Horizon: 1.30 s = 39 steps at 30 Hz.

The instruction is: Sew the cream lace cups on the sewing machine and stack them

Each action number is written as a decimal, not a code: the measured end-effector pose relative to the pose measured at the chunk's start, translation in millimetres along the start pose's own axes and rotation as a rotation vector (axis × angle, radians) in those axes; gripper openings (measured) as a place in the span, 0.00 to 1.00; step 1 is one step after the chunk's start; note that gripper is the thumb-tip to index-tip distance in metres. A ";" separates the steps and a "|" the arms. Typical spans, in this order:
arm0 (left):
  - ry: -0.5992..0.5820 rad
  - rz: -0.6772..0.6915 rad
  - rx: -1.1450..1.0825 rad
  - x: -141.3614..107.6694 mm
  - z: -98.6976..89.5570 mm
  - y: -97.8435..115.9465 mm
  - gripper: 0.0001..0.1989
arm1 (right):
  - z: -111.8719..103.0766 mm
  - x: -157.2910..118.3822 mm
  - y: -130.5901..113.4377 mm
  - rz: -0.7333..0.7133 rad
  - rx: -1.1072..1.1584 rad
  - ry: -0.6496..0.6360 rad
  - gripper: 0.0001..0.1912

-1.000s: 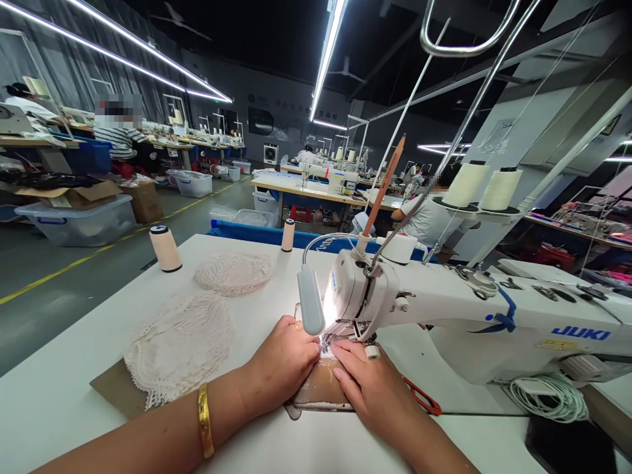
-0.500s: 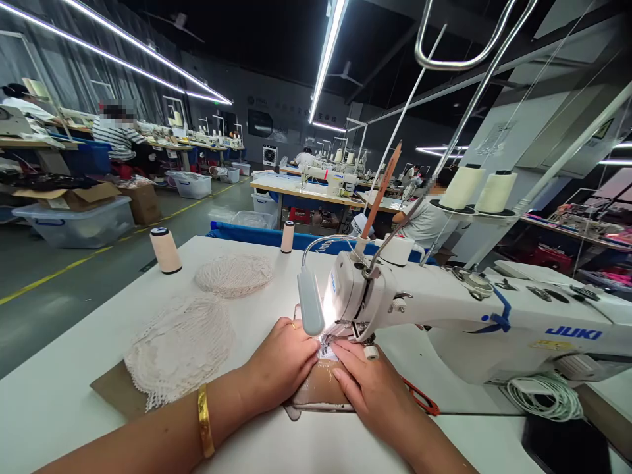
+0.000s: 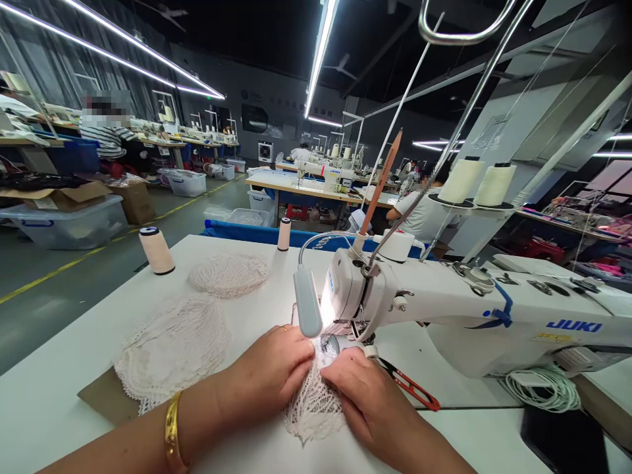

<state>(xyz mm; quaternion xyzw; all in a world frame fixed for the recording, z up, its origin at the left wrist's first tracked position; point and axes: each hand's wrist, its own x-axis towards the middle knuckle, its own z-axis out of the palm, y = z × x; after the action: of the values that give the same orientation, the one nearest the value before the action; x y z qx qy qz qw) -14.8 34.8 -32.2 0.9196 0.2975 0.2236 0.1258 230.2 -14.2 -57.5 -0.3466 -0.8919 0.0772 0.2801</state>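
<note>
A piece of white lace hangs toward me from under the needle area of the white sewing machine. My left hand is closed on its left edge, fingers curled, with a gold bangle on the wrist. On the other side my right hand pinches the lace between thumb and fingers. A grey lamp lights the spot where the lace meets the presser foot, which is partly hidden. Just right of my right hand lies an orange-handled tool, its far end partly covered.
Two piles of lace pieces lie to the left, the nearer one over a brown sheet. Two peach thread cones stand behind. At right are a coiled cord and a dark flat object. People sit at other machines.
The brown panel under my hands no longer shows; white lace now hangs there. My flattened fingers have curled round the lace. The orange-handled tool is more exposed.
</note>
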 end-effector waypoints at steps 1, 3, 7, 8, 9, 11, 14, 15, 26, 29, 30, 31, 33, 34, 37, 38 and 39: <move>-0.017 -0.001 0.027 -2.0 1.1 -1.4 0.08 | -0.3 -1.0 0.5 0.016 -0.026 -0.019 0.17; -0.035 0.000 0.084 -5.8 4.9 -1.9 0.07 | -1.4 -3.7 2.2 0.033 -0.077 -0.048 0.16; 0.001 0.056 0.100 -9.1 14.2 4.7 0.10 | -5.9 -8.4 4.9 0.062 -0.153 -0.088 0.16; 0.009 0.077 0.094 -8.9 15.9 6.5 0.11 | -6.9 -9.0 4.9 0.068 -0.168 -0.096 0.15; 0.014 0.096 0.088 -8.6 17.1 8.0 0.10 | -7.8 -9.3 4.9 0.072 -0.181 -0.101 0.15; 0.030 0.113 0.077 -8.2 18.7 9.4 0.09 | -8.5 -9.4 4.6 0.077 -0.195 -0.107 0.15; 0.049 0.109 0.075 -8.9 19.6 8.4 0.09 | -7.6 -9.5 4.8 0.085 -0.213 -0.114 0.14; 0.051 0.108 0.076 -9.2 19.7 7.7 0.08 | -6.9 -9.6 5.1 0.088 -0.221 -0.116 0.13; 0.019 0.064 0.131 -2.5 15.4 4.1 0.08 | -3.7 -4.7 8.6 0.096 -0.217 -0.090 0.16; 0.005 0.044 0.149 1.0 15.5 0.4 0.08 | -3.1 -3.6 10.7 0.105 -0.229 -0.070 0.17; 0.001 0.034 0.156 1.9 15.6 -0.9 0.08 | -2.7 -3.5 11.6 0.110 -0.236 -0.062 0.18; 0.003 0.024 0.165 2.5 15.7 -2.1 0.08 | -2.2 -3.6 12.5 0.114 -0.242 -0.053 0.19; 0.016 0.019 0.172 2.3 15.7 -3.4 0.09 | -1.9 -3.9 13.5 0.122 -0.247 -0.044 0.21; 0.020 0.031 0.165 1.4 15.6 -3.1 0.09 | -2.1 -4.2 13.3 0.123 -0.241 -0.040 0.22; 0.023 0.136 0.096 -4.5 15.2 2.0 0.11 | -5.5 -5.8 9.4 0.096 -0.201 -0.015 0.24; 0.018 0.176 0.070 -7.2 15.1 4.8 0.12 | -7.4 -6.5 7.2 0.072 -0.179 -0.009 0.23; 0.012 0.208 0.048 -9.9 15.1 7.9 0.11 | -9.4 -7.1 4.6 0.046 -0.152 -0.014 0.22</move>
<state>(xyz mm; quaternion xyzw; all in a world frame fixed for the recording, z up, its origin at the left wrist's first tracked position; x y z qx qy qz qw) -10.7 21.1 -45.8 0.9470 0.2064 0.2337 0.0778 242.3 -15.9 -54.3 -0.3866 -0.8889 0.0178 0.2450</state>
